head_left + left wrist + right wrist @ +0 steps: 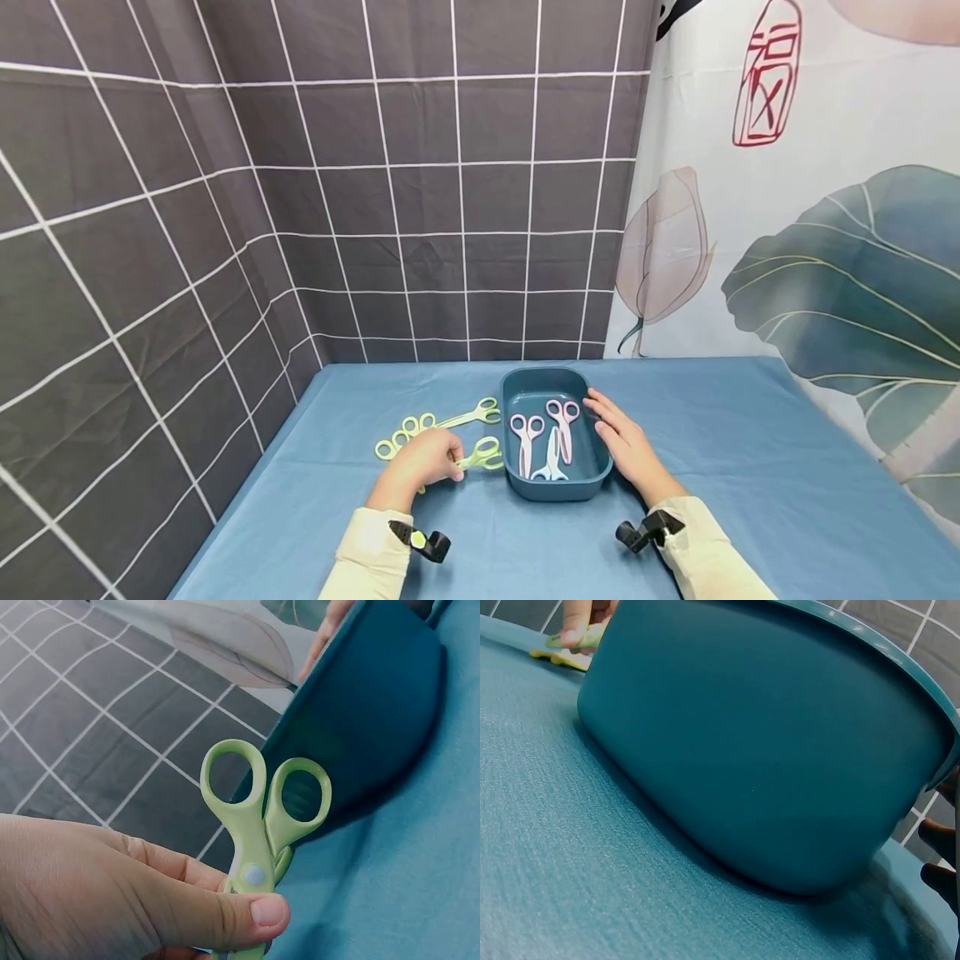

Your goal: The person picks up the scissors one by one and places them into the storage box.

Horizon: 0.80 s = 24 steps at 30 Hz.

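Observation:
My left hand (422, 467) pinches a pair of light green scissors (255, 847) near the pivot, between thumb and fingers. In the left wrist view their two handle loops point up, beside the wall of a teal plastic bin (555, 492). My right hand (628, 446) has its fingers extended along the bin's right rim. Inside the bin lie two pairs of pink scissors (566, 429) and a pair of light blue scissors (552, 458). More green scissors (472, 415) lie on the cloth around my left hand, which partly hides them.
A blue cloth (720, 433) covers the table. A dark grey curtain with white grid lines (420, 200) stands behind and to the left. At the right hangs a white curtain with leaf prints (690, 100). Each wrist carries a black camera mount.

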Available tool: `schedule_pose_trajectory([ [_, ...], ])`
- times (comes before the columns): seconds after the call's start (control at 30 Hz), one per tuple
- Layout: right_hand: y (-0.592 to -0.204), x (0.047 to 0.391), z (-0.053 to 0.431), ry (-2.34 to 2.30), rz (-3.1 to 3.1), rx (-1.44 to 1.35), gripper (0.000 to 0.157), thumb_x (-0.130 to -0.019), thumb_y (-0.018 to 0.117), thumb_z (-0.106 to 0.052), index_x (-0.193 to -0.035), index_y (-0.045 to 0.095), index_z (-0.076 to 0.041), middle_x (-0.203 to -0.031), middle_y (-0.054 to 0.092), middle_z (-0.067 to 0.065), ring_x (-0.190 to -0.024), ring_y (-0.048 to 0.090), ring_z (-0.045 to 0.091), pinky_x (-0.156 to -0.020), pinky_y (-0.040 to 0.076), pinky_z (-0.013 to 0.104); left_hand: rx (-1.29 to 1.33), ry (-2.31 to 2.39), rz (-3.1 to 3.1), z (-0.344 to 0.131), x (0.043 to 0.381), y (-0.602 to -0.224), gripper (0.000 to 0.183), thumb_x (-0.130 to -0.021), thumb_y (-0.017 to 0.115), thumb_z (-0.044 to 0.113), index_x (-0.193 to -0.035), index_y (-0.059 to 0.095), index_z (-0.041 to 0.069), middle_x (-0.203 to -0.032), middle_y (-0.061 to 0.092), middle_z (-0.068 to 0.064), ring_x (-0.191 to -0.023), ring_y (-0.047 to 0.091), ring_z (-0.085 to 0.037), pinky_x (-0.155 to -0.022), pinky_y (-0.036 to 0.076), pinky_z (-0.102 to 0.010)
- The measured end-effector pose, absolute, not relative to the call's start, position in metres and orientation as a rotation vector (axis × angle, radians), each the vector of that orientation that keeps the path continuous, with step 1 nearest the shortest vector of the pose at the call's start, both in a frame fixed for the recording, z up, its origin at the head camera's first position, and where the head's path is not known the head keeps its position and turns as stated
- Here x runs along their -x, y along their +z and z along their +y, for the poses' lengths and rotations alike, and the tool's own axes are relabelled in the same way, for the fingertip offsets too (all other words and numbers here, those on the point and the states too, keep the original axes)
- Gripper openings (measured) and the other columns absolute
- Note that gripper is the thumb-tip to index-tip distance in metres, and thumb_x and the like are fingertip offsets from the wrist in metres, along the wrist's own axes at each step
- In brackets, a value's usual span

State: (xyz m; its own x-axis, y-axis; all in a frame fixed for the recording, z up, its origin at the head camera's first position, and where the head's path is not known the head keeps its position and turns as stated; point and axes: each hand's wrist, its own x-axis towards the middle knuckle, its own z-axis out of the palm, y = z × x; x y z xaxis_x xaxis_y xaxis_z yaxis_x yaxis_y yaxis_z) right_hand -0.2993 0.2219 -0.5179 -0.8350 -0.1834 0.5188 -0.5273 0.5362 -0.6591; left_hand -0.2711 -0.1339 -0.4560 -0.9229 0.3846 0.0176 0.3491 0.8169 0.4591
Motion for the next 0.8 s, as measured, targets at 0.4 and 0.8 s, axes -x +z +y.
schedule_pose_trajectory([
  [0.4,-0.519,0.301,0.224,1.232,-2.380,-0.581,0.039,-0.105,0.047,-0.007,-0.142,0.057,-0.003,-0.157,0.042,0.013,-0.144,0.037,0.040,-0.105,0.016,0.005,-0.728,0.835,2.931,-0.150,0.272,-0.441,0.026,-0.078,0.084,0.008,-0.066,0.062,0.015,-0.059,0.046,0.012,-0.054,0.040,-0.006,-0.050,0.033,-0.023],
  [0.8,-0.517,0.298,0.222,1.240,-2.410,-0.558,0.040,-0.104,0.048,-0.005,-0.143,0.057,-0.005,-0.158,0.041,0.011,-0.144,0.038,0.038,-0.116,0.028,0.037,-0.856,1.194,2.846,-0.116,0.268,-0.434,0.018,-0.089,0.077,0.012,-0.078,0.063,0.013,-0.074,0.057,0.008,-0.067,0.051,-0.006,-0.060,0.044,-0.024],
])
